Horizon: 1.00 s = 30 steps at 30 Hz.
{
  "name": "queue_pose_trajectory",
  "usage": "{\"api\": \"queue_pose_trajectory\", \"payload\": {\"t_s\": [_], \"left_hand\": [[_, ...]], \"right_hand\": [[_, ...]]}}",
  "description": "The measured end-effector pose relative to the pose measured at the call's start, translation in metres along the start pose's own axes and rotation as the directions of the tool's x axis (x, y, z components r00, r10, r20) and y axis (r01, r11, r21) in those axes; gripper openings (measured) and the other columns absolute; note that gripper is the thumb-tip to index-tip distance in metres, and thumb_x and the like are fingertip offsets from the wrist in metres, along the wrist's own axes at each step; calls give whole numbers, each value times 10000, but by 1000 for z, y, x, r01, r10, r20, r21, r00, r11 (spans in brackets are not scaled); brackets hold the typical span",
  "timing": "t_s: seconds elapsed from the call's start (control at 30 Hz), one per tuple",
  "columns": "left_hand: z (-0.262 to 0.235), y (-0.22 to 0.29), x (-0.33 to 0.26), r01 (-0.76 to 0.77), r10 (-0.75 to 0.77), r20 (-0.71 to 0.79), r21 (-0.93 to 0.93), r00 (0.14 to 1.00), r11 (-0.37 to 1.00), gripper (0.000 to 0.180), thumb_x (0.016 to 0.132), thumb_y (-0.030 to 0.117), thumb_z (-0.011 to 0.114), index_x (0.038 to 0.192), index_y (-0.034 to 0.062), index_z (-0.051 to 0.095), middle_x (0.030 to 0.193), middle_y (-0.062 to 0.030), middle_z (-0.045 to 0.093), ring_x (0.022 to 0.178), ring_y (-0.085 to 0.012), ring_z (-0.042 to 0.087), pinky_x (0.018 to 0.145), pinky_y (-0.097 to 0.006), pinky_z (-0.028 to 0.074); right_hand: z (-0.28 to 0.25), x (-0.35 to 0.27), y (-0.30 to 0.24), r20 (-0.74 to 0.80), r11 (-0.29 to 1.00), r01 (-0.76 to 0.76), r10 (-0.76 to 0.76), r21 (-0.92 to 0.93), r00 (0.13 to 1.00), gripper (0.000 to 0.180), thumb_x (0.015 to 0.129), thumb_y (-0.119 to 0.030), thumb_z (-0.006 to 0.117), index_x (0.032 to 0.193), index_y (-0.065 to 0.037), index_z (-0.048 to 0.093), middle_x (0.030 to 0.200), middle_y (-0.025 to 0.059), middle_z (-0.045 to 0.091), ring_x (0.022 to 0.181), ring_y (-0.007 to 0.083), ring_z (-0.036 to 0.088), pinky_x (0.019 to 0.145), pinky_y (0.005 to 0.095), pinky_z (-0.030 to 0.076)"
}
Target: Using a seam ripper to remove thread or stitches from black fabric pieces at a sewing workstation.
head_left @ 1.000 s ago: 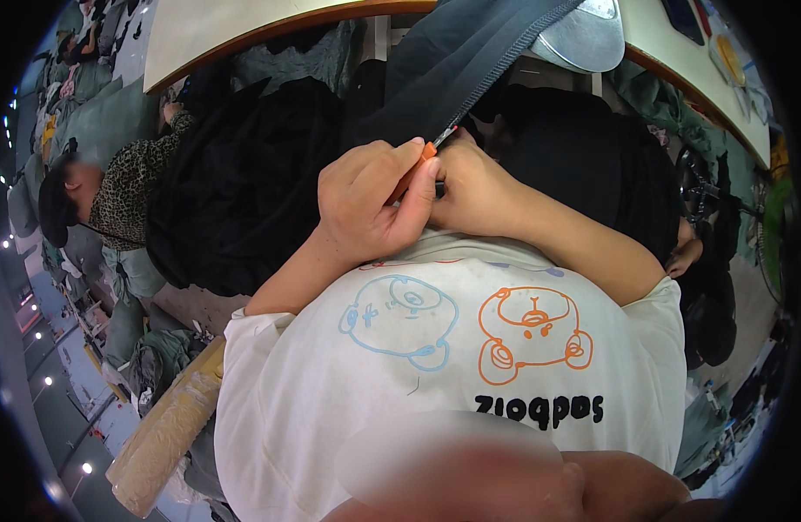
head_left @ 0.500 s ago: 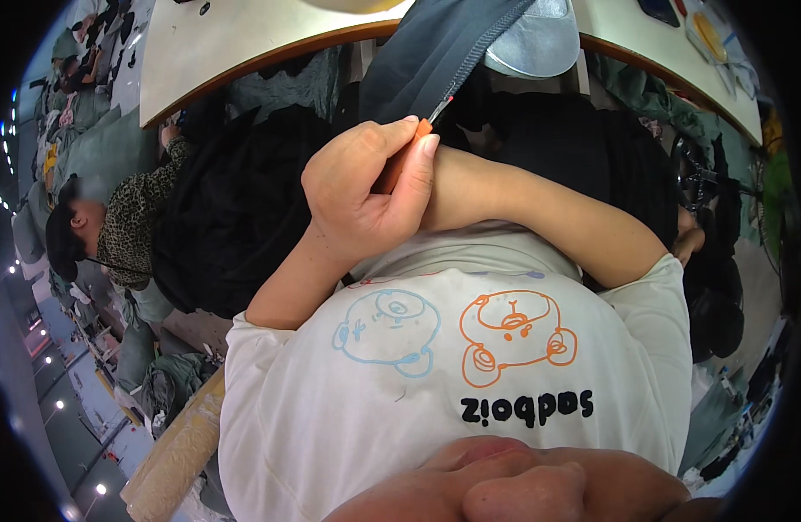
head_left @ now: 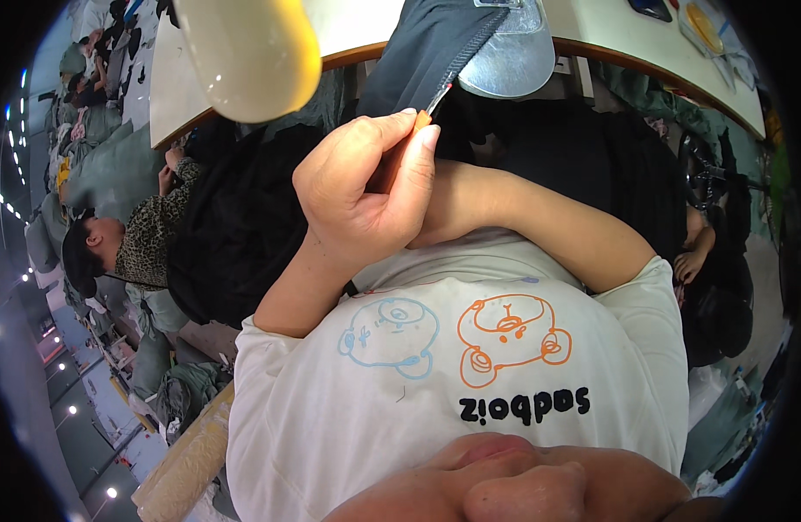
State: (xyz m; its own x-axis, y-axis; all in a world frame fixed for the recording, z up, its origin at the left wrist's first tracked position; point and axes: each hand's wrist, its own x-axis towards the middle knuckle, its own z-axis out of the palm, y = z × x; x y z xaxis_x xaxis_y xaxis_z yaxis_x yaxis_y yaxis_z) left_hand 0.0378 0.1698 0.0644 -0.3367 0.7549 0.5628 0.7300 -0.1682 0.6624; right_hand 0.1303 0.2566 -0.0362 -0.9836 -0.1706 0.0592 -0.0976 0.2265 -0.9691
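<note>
Near the upper middle of the frame, the left hand (head_left: 365,183) pinches a small orange-handled seam ripper (head_left: 424,119) between thumb and forefinger, the other fingers curled in behind. The seam ripper's long axis runs on a slant, its handle end sunk in the grip at lower left and its thin metal shaft pointing up and to the right, ending in a reddish tip. That tip lies over the stitched edge of a dark cloth (head_left: 418,56); whether it touches cannot be told. The right hand (head_left: 444,204) is mostly hidden behind the left, so how its fingers stand cannot be told. The cloth hangs at top centre, beside a rounded silvery plate (head_left: 515,65) at the pale, brown-edged bench (head_left: 352,24). A cream, rounded machine part (head_left: 244,56) fills the upper left.
</note>
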Motion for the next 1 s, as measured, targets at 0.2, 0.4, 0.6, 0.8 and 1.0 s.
{"api": "queue_pose_trajectory", "payload": {"t_s": [0.2,0.4,0.6,0.8,1.0], "left_hand": [[-8,10,2,12,-12,10,13,1000,1000,160,788,-62,802,922,-58,714,806,-161,739,679,-224,730,636,-283,572],[-26,29,17,24,-42,144,123,989,992,97,868,-78,784,946,-75,726,805,-64,722,661,-29,602,584,-167,431],[-30,36,20,32,-58,162,159,985,987,97,858,-81,791,930,-74,727,790,-61,711,639,-31,583,569,-171,414],[-23,37,22,6,-28,145,149,989,989,109,856,-77,798,940,-75,730,775,-56,702,633,-29,577,565,-173,418],[-10,35,31,-60,34,146,180,989,982,109,853,-81,798,940,-73,731,726,-33,672,604,-29,546,559,-176,419]], "right_hand": [[7,1,-6,7,997,-33,33,-76,999,205,743,-88,770,915,18,738,935,173,744,884,324,715,808,420,571],[8,4,-5,-6,985,-25,25,-170,1000,202,748,-103,760,906,20,743,938,181,741,897,331,714,822,430,569],[9,2,-4,-12,977,-23,21,-213,1000,203,752,-119,750,898,22,748,941,189,739,910,338,713,835,440,567],[12,3,-2,-9,970,-15,14,-243,1000,206,757,-134,740,889,24,752,944,197,737,923,345,713,849,451,565],[13,0,1,-9,961,-8,5,-277,1000,214,761,-150,731,880,26,757,947,205,735,936,352,712,863,461,563]]}}
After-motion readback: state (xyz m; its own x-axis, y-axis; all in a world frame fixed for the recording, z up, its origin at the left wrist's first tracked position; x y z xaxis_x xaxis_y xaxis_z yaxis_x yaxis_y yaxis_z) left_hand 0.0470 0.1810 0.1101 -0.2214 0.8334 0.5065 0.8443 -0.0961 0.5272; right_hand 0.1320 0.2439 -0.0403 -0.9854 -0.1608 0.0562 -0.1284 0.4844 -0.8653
